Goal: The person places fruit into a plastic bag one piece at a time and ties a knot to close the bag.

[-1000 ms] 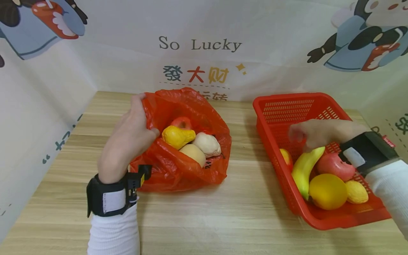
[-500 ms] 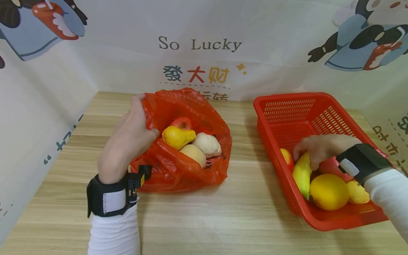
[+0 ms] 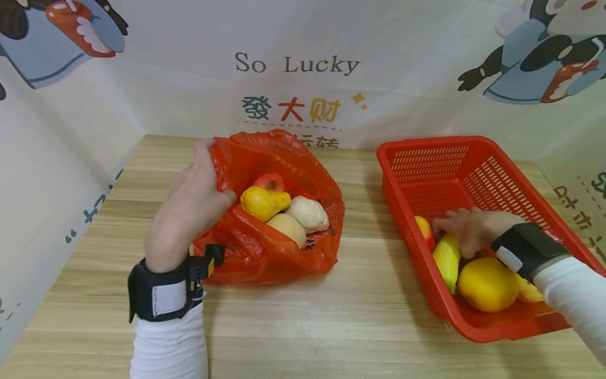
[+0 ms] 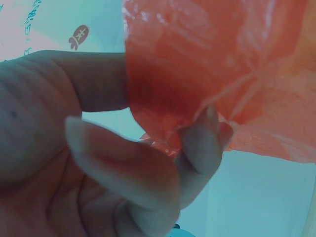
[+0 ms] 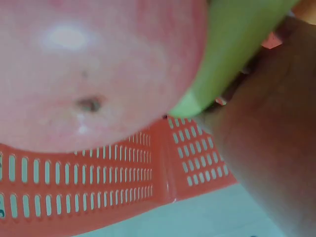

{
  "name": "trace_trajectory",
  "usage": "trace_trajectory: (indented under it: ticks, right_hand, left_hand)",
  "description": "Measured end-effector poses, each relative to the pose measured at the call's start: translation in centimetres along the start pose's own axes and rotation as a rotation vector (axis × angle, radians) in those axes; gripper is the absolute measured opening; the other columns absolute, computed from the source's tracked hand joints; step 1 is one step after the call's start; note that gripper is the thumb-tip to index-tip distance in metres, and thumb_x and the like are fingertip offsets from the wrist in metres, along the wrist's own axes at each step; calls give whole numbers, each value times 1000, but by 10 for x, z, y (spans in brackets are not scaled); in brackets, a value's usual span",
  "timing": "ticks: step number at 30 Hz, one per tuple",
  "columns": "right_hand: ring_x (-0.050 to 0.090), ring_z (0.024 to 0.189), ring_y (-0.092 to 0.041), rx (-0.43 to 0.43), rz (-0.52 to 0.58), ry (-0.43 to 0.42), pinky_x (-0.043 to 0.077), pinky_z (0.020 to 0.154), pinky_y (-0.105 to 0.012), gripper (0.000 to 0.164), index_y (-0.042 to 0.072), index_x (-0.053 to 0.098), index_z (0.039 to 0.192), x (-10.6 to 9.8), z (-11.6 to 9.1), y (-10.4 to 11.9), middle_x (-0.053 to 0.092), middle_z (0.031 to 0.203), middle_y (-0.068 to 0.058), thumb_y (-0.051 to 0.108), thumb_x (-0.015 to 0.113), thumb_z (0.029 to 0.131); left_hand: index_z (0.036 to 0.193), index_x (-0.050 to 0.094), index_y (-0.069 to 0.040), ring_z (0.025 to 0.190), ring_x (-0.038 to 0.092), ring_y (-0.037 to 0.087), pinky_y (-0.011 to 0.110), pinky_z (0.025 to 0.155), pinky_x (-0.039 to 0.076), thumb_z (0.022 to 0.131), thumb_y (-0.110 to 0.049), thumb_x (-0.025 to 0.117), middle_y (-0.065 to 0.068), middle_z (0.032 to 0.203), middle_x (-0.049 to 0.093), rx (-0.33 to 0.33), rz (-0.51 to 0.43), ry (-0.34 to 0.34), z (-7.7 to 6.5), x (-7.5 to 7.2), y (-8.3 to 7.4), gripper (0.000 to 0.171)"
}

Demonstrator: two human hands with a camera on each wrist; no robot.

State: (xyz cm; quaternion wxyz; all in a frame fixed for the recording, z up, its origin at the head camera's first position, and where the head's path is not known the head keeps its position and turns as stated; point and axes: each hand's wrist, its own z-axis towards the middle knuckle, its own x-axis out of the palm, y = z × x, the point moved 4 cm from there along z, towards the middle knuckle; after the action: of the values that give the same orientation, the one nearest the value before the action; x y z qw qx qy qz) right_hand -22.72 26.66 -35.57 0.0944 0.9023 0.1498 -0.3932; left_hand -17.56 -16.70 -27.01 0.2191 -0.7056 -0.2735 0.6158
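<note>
My left hand (image 3: 191,202) grips the rim of a red plastic bag (image 3: 265,266); in the left wrist view its fingers curl at the thin film. Inside the bag's mouth lie a yellow pear (image 3: 265,203), a red apple (image 3: 271,182), a round beige fruit (image 3: 288,229) and a lumpy white piece (image 3: 307,215). At the right, my right hand (image 3: 478,229) reaches into a red basket (image 3: 535,202), its thumb and fingers about the upper end of a banana (image 3: 446,263). In the right wrist view a pink pomegranate-like fruit (image 5: 98,69) sits against the banana (image 5: 232,49).
Also in the basket are a large yellow fruit (image 3: 489,284), a lemon-like one (image 3: 530,291) partly under the wrist, and a red-yellow one (image 3: 425,231) by the left wall. Wooden tabletop (image 3: 350,316) lies between bag and basket. A printed white wall (image 3: 293,31) stands behind.
My right hand has come down onto the banana and the fruit beside it, its wrist shifting left and lower. The left hand and bag have stayed put.
</note>
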Motion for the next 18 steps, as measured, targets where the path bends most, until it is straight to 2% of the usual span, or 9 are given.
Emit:
trace_trajectory:
  ticks: [2,5,13,18]
  right_hand:
    - [48,114,-50,30,-51,-20,48,85,-66,70,17,54,135,3,1,1,51,133,-24,9,78,69]
    - [34,131,-59,76,-79,-24,35,95,-79,83,13,43,148,7,3,3,36,151,-30,15,78,73]
    - [35,130,-58,69,-59,-29,30,98,-81,79,12,42,149,8,5,2,36,152,-31,18,76,77]
    - [47,116,-47,43,-38,-39,35,98,-76,75,10,45,146,6,7,0,48,141,-26,21,76,79]
  left_hand:
    - [157,-4,-12,93,60,38,44,76,58,90,-3,55,26,134,52,2,5,-1,-1,-1,0,90]
    - [157,-4,-12,93,60,37,43,77,58,90,-3,54,25,134,52,5,6,1,-1,-1,-1,90]
    - [157,-5,-12,97,58,38,47,80,58,89,-2,53,26,138,49,10,-12,2,-1,-1,-1,90]
    - [157,-5,-12,101,58,39,52,85,57,89,-2,54,26,140,48,9,-13,2,-1,-1,-1,90]
